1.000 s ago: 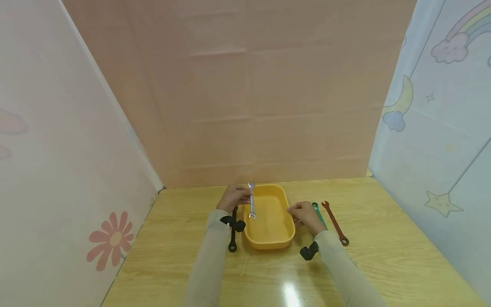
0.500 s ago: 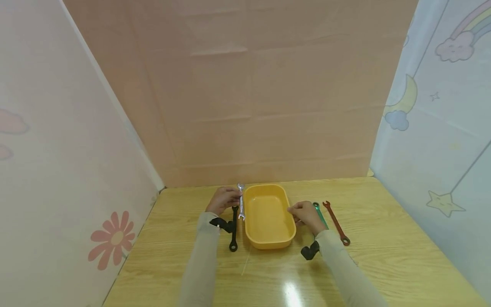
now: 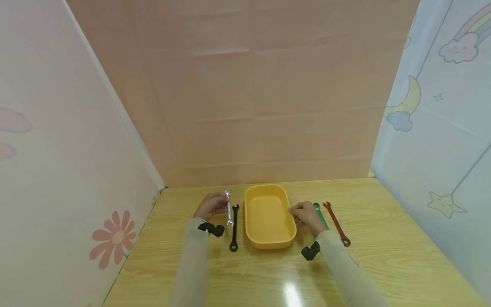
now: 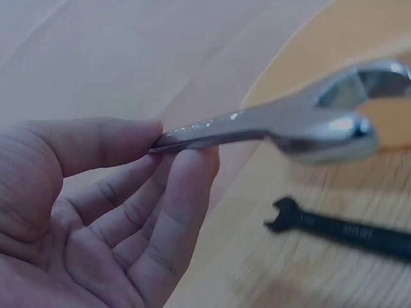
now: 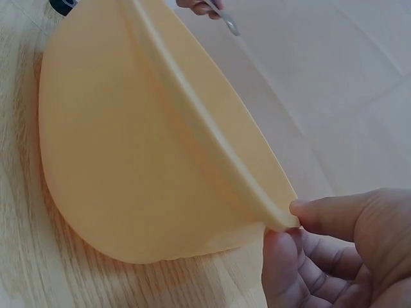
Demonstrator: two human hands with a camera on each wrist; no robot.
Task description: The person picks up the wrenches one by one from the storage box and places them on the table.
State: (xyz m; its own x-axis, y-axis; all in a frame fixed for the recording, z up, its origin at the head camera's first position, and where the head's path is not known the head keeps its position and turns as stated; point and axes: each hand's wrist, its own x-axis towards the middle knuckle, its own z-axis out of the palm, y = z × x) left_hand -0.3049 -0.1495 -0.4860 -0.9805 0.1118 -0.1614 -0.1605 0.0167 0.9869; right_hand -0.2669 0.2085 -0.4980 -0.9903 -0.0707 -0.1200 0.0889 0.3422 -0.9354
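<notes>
My left hand (image 3: 212,205) pinches a silver open-ended wrench (image 3: 229,209) by its shank between thumb and fingertips, as the left wrist view shows closely. That wrench (image 4: 302,122) is held up over the table, left of a black wrench (image 3: 234,228) lying on the wood. With thumb and fingers, my right hand (image 3: 307,215) pinches the right rim of a yellow plastic tub (image 3: 268,246). Nothing lies inside the tub. In the right wrist view the tub (image 5: 141,141) stands on the table with its rim between my thumb and fingers.
Right of my right hand lies a green wrench (image 3: 320,213), partly hidden by the hand and sleeve. Beyond it is a red wrench (image 3: 336,224). The wooden table (image 3: 161,256) meets a brown back sheet (image 3: 245,106) and patterned panels on both sides.
My left hand has carried the silver wrench leftward from over the tub's left rim, past the black wrench. My right hand has stayed at the tub's rim.
</notes>
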